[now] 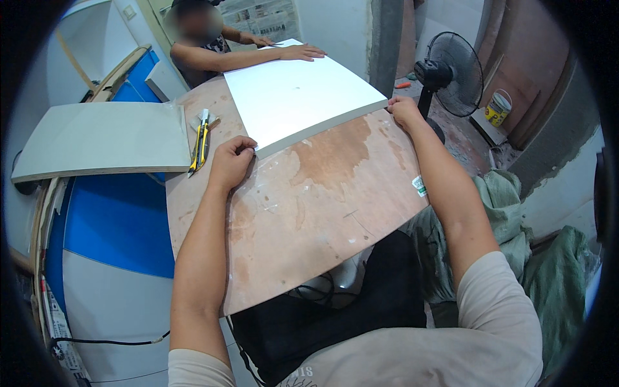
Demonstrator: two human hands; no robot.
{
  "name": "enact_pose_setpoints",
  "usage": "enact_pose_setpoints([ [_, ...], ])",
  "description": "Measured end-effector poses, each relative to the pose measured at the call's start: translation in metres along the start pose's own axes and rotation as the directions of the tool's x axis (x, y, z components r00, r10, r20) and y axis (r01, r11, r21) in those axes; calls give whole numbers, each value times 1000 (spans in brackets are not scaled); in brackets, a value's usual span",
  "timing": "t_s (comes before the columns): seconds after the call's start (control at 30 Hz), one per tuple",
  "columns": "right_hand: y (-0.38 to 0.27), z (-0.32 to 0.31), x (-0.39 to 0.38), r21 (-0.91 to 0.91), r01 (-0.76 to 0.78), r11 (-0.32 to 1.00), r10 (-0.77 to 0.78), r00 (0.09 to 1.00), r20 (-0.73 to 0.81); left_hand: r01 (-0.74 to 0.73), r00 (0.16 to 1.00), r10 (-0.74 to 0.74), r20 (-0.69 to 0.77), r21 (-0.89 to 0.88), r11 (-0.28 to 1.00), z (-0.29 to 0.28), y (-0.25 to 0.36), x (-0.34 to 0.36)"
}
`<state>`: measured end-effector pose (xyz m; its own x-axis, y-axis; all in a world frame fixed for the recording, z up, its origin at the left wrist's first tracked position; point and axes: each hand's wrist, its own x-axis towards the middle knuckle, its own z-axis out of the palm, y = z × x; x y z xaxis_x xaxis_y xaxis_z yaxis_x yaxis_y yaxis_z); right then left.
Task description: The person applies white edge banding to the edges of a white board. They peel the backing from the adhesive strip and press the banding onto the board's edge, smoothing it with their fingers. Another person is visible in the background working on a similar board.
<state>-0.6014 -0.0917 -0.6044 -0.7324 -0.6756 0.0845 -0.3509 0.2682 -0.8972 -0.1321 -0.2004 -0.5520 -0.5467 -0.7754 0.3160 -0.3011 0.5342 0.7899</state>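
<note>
A thick white board (pixel 309 97) lies on a wooden tabletop (pixel 284 238), with its near edge toward me. My left hand (pixel 233 160) is closed at the near left corner, thumb and fingers pressed together there. At the near right corner, my right hand (pixel 406 113) pinches the board's edge. The undersides of both grips are hidden. To the left of my left hand rests a yellow and black utility knife (pixel 201 145). Across the table a person lays one hand (pixel 303 53) flat on the board's far part, the other hand (pixel 261 41) near its far edge.
Left of the table, a pale panel (pixel 103 138) sits beside the tabletop, above blue sheets (pixel 116 219). A black standing fan (pixel 451 74) is at the right, with a yellow bucket (pixel 498 108) behind it. Green sacks (pixel 496 206) lie by my right arm.
</note>
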Motion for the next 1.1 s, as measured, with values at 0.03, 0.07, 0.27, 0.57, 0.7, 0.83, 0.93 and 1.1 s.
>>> enact_pose_setpoints([
  [0.03, -2, 1, 0, 49, -40, 998, 39, 999, 26, 0, 1000, 0, 1, 10, 1000, 0, 0, 0],
  [0.07, -3, 2, -1, 72, -23, 997, 20, 999, 36, 2, 1000, -2, -5, 18, 1000, -1, 1, -1],
  [0.27, 8, -3, 4, -89, 107, 990, -103, 993, 53, 43, 999, -44, 13, 68, 997, 3, 18, -4],
  [0.57, 11, 5, 12, -102, 40, 994, -39, 999, 18, 56, 998, -57, 1, 154, 986, 5, 20, -5],
  [0.7, 19, 1, 23, -23, 70, 997, -70, 998, 5, -10, 1000, 5, 27, 196, 981, 5, 21, -2],
  [0.83, 4, 9, 4, -80, 58, 995, -56, 998, 29, -13, 999, 4, 40, 225, 974, 1, 11, -5],
  [0.93, 15, 1, 15, -138, 91, 986, -87, 996, 34, -37, 997, 27, 68, 156, 987, 2, 11, 0],
  [1.1, 12, 3, 19, -126, 68, 990, -57, 995, 86, -8, 999, 8, -44, 3, 1000, -7, -12, 5],
])
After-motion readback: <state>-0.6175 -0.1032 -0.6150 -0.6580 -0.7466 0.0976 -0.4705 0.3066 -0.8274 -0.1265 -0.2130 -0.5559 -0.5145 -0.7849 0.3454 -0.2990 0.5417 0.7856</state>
